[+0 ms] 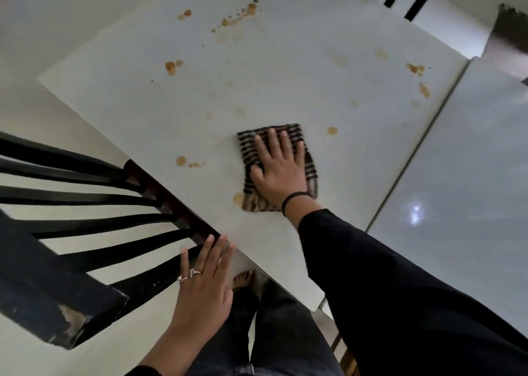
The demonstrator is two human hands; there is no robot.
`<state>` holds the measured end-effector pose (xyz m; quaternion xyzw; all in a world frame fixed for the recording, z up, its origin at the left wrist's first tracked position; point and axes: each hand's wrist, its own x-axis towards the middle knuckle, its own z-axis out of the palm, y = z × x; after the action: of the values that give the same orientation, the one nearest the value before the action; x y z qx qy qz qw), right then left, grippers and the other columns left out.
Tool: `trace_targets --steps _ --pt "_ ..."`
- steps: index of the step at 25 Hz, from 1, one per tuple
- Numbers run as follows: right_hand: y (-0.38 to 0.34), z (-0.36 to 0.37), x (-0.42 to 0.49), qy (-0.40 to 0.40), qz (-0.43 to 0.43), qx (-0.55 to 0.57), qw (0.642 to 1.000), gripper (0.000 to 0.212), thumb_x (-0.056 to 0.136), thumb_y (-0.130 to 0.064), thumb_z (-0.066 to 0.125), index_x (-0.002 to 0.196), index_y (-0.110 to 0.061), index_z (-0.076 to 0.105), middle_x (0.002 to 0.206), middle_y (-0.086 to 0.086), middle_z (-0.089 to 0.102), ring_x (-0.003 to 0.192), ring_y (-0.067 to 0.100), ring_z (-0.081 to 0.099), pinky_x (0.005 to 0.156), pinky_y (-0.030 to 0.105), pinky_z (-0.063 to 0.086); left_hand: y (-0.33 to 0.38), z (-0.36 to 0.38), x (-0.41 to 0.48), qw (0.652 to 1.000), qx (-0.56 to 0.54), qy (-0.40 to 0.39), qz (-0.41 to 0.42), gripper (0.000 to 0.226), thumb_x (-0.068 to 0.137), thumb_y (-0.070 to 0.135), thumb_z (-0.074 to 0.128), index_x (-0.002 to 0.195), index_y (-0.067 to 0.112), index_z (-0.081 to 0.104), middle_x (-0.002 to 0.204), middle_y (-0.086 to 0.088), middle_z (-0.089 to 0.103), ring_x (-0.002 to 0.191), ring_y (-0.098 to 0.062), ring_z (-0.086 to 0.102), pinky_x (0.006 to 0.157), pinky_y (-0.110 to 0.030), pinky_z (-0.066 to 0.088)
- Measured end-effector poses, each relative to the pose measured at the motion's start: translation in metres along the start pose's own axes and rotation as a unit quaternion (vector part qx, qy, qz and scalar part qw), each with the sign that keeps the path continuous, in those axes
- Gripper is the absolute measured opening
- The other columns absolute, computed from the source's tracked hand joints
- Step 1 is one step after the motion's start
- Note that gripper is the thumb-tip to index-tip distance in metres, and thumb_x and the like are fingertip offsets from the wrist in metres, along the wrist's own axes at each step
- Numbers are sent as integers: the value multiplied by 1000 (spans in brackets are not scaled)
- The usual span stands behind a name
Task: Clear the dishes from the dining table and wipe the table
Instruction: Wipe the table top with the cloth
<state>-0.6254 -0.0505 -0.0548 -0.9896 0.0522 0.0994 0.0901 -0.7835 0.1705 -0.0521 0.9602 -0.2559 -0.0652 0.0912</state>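
Right hand (281,167) lies flat, fingers spread wide, pressing the striped cloth (312,175) onto the white desk (285,75) (brown stains (171,67) around it). Left hand (204,287), fingers straight, reaches the desk's near edge.

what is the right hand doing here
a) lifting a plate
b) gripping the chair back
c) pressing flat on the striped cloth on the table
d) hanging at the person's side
c: the right hand lies with straight, spread fingers on the striped cloth, which sits on the white table among orange-brown stains; the left hand is the one near the chair.
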Motion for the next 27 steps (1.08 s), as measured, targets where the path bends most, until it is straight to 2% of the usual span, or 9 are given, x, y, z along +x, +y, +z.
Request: trace_targets --steps 3,6,10,13,16,19,23,25,27 --pt "-45 10 -20 -12 -187 -50 981 68 88 -49 36 151 -34 18 161 2 12 148 26 5 115 56 -1 -4 -10 3 996 -16 66 -52 68 76 13 36 144 7 32 152 -11 33 141 -28 26 112 -61 18" --pt "-38 23 -70 -25 -330 -59 942 68 87 -47 41 151 -33 22 160 1 15 148 26 5 116 55 3 -4 -17 17 988 -61 128 -62 67 77 6 35 143 7 31 150 -9 34 141 -27 28 114 -61 12" --pt "34 31 -138 -36 -369 -71 926 70 87 -47 40 152 -35 15 161 -2 9 148 23 0 117 55 2 7 -16 45 988 -82 131 -23 63 78 8 35 141 12 34 149 -6 34 141 -25 27 113 -60 14" --pt "97 19 -149 -17 -306 -70 949 73 84 -47 43 151 -36 18 160 -2 16 148 24 9 117 54 6 21 -9 70 990 -85 110 12 60 81 13 41 141 15 35 148 -5 38 141 -23 28 112 -61 15" --pt "146 3 -120 6 -199 -59 978 70 84 -47 39 151 -34 22 159 0 19 147 25 14 115 56 12 35 -3 100 991 -86 91 35 54 86 20 45 139 16 37 146 -6 42 140 -23 30 113 -60 15" --pt "174 -13 -74 18 -84 -53 995 72 81 -47 37 150 -37 21 159 -2 18 147 22 13 117 52 10 47 2 138 993 -79 75 37 50 88 25 45 137 15 40 143 -7 46 137 -25 35 112 -59 17" --pt "218 -34 2 40 75 -18 996 71 82 -50 27 151 -38 16 161 -3 10 147 20 6 118 49 2 55 9 174 998 -51 41 5 52 91 33 40 137 10 46 145 -8 45 137 -27 36 111 -61 19" --pt "233 -43 45 40 161 18 986 70 84 -52 23 152 -37 11 162 -1 4 148 22 0 117 51 -3 54 14 175 998 -38 41 -8 55 93 35 37 140 8 41 148 -8 40 140 -25 32 112 -61 15" --pt "225 -48 83 35 203 38 978 71 85 -52 22 152 -33 9 162 2 1 147 24 -4 116 55 -5 52 17 173 998 -40 50 -21 58 94 36 36 144 7 33 151 -8 35 142 -24 26 113 -61 12"
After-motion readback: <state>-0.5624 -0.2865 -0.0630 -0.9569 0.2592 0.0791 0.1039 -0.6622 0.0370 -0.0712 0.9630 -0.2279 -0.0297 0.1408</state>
